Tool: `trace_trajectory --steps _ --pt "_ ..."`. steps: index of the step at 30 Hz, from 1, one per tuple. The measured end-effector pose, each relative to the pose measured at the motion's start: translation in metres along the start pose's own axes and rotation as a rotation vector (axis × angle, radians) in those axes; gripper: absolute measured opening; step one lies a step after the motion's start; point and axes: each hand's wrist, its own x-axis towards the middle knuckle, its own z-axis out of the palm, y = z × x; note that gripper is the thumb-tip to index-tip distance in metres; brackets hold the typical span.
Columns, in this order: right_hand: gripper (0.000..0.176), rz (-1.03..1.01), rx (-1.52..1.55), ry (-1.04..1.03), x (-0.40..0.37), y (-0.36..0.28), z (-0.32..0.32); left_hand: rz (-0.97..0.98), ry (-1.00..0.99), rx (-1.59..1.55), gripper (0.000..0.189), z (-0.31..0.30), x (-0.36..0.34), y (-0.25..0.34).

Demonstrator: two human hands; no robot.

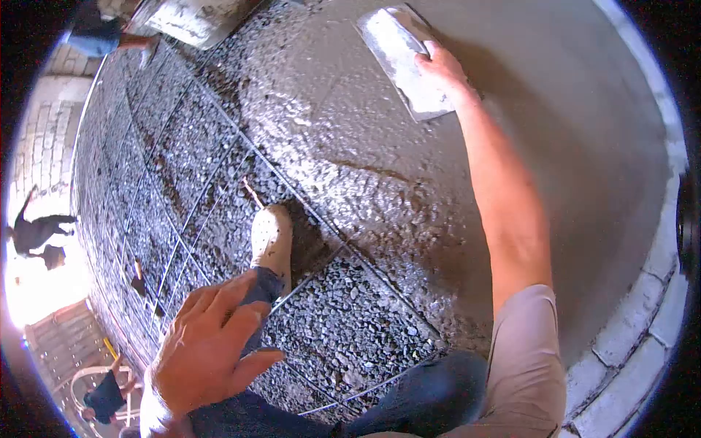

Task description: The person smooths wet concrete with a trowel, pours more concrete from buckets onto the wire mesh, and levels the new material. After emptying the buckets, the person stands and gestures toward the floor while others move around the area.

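Trowel lies on wet concrete near 1 o'clock, right hand with fingers wrapped round the handle, best grip imo. Probably light, stiff, maybe slippery. Left hand, by the jeans leg near 7, looks empty, fingers loosely spread.

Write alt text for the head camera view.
A person's right hand holds a flat trowel on wet concrete, smooth toward the picture's right, rougher mid-picture. The left hand is empty; a boot stands on gravel crossed by metal rods.
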Motion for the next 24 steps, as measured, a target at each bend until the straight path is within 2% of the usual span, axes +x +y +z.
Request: trace_trajectory --steps 4,9,13,15,17,19,20,22,24 --pt "0.058 -0.086 -0.073 -0.031 -0.01 -0.051 0.043 0.03 0.062 -0.004 0.057 -0.004 -0.005 -0.003" --pt "0.04 -0.255 -0.088 -0.136 -0.046 -0.098 0.067 0.036 0.084 0.001 0.057 -0.008 -0.009 -0.004" --pt "0.036 -0.389 -0.073 -0.244 -0.077 -0.104 0.083 0.042 0.093 0.013 0.056 -0.01 -0.007 0.0" --pt "0.043 -0.474 -0.036 -0.302 -0.1 -0.098 0.083 0.052 0.095 0.013 0.056 -0.012 -0.007 0.001" --pt "0.046 -0.606 -0.113 -0.441 -0.124 -0.097 0.069 0.061 0.08 0.009 0.056 -0.011 -0.006 0.002" --pt "0.044 -0.557 -0.133 -0.651 -0.152 -0.1 0.037 0.065 0.091 0.007 0.056 -0.011 -0.007 0.0" --pt "0.042 -0.652 -0.056 -0.579 -0.162 -0.088 0.036 0.064 0.097 0.005 0.057 -0.01 -0.008 0.0" --pt "0.042 -0.667 -0.027 -0.553 -0.168 -0.073 0.018 0.061 0.091 0.001 0.057 -0.011 -0.011 -0.001" --pt "0.041 -0.647 0.039 -0.436 -0.161 -0.055 -0.003 0.093 0.099 0.01 0.057 -0.012 -0.011 -0.001"
